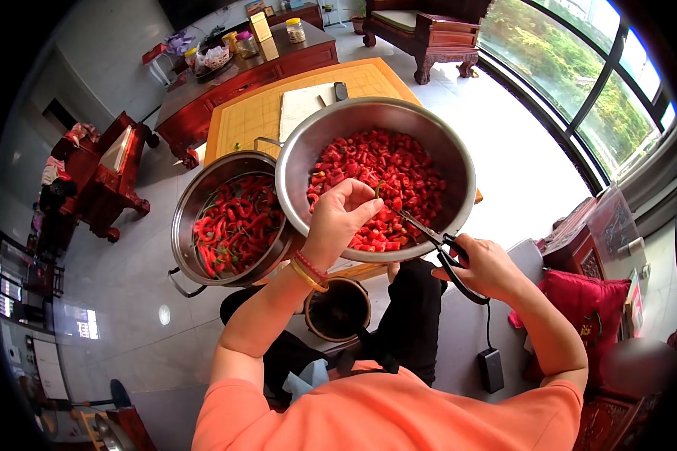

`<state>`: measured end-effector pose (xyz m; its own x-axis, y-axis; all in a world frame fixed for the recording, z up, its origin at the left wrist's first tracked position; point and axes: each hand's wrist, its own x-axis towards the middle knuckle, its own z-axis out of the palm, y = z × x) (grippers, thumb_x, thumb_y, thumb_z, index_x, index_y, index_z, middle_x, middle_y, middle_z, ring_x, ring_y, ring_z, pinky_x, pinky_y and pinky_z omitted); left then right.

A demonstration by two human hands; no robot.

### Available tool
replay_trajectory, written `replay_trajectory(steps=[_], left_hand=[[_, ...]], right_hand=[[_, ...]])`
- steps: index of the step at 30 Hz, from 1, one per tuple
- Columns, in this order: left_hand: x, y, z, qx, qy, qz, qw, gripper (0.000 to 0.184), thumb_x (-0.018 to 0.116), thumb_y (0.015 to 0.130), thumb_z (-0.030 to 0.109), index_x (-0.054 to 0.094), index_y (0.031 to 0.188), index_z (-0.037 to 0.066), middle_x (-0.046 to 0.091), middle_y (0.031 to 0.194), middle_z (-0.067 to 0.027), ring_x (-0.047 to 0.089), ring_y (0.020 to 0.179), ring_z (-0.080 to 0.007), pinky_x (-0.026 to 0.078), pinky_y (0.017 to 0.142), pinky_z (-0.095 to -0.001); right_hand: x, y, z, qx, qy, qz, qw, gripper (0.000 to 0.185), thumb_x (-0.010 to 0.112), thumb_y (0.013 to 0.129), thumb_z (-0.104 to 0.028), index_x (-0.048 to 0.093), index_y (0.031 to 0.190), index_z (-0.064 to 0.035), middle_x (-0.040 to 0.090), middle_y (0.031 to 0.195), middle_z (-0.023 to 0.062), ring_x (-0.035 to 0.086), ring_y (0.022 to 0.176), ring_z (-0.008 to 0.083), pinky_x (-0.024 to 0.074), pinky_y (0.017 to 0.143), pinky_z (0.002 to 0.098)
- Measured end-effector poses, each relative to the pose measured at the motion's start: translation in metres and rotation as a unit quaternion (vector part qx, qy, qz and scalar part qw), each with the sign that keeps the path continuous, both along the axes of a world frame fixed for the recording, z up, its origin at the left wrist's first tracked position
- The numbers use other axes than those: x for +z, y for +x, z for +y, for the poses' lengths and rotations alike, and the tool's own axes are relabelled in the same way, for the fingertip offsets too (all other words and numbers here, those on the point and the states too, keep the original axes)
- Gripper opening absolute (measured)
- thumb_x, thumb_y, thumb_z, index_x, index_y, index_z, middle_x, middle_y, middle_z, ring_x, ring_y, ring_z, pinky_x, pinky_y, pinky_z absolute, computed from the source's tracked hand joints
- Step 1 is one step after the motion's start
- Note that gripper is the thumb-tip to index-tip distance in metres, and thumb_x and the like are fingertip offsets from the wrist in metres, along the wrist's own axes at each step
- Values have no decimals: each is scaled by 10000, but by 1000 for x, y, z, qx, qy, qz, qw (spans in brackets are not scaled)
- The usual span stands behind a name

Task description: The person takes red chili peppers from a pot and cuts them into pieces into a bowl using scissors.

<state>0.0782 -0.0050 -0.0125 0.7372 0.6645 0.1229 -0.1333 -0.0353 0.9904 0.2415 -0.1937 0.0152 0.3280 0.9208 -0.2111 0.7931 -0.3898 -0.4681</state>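
Observation:
My left hand pinches a red chili pepper by its green stem end above a large metal basin. My right hand grips black-handled scissors through their loops, and the blades point toward the chili. Whether the blades touch it, I cannot tell. Cut red chili pieces cover the basin's bottom. To the left, a steel pot with side handles holds whole red chilies, some with green stems. My left hand hides part of the basin's contents.
Under the basin stands a yellow wooden table bearing a paper pad. A dark round bucket sits between my legs. On the right are a power adapter with its cord and a red cushion. Carved wooden furniture stands left.

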Motion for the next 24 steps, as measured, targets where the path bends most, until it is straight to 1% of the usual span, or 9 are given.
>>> replay_trajectory(steps=[6,8,11,12,15,16,19,23,24], left_hand=[[-11,4,1,8,56,35,998,69,622,831,37,564,869,44,572,785,19,527,709,-38,453,662,-188],[-12,4,3,13,62,51,997,67,617,832,34,562,868,44,574,787,18,530,711,-39,455,667,-188],[-6,3,2,58,53,11,997,77,644,814,65,575,834,37,596,748,17,541,685,-37,457,646,-200],[-4,1,5,52,29,8,998,56,622,833,61,573,851,38,607,776,5,563,712,-53,475,668,-207],[0,-2,6,35,-80,-61,994,53,600,856,64,560,890,53,607,824,-14,589,737,-80,497,711,-219],[-4,-3,8,21,-109,-81,991,45,595,860,68,563,891,59,623,840,-30,610,759,-105,516,727,-244],[-4,-3,4,-4,-165,-93,982,47,590,861,62,561,897,58,628,848,-35,616,769,-115,524,729,-255],[-2,-1,-7,-26,-188,-80,979,56,584,864,58,555,911,59,632,857,-40,621,784,-120,530,738,-257],[-2,0,-9,-29,-186,-80,979,60,584,864,58,554,915,60,633,858,-40,622,788,-120,530,742,-257]], right_hand=[[-8,0,-1,17,17,-15,1000,447,679,770,-424,603,752,17,539,558,129,529,505,254,434,541,360],[-8,1,1,-1,1,6,1000,440,667,785,-412,599,721,19,521,537,113,499,484,219,416,518,347],[-2,3,0,-11,-2,73,997,442,661,787,-413,589,730,19,506,533,85,467,484,168,390,493,331],[2,4,-1,-11,0,101,995,444,661,785,-417,585,742,18,503,536,74,459,490,152,381,486,326],[6,3,-6,-13,-58,173,983,587,626,755,-549,590,888,22,567,664,127,547,621,221,429,581,351],[9,1,-6,-21,-82,229,970,638,631,722,-586,571,915,19,563,706,116,548,679,198,424,599,341],[-6,0,-8,-24,-63,281,957,630,623,727,-586,567,893,19,546,680,102,536,671,196,416,603,330],[-7,-2,-7,-23,-45,297,953,639,624,718,-597,560,883,17,535,685,96,526,679,191,406,595,330],[-8,-1,-6,-27,-51,301,952,619,637,720,-575,550,887,15,540,702,85,536,676,171,439,612,310]])
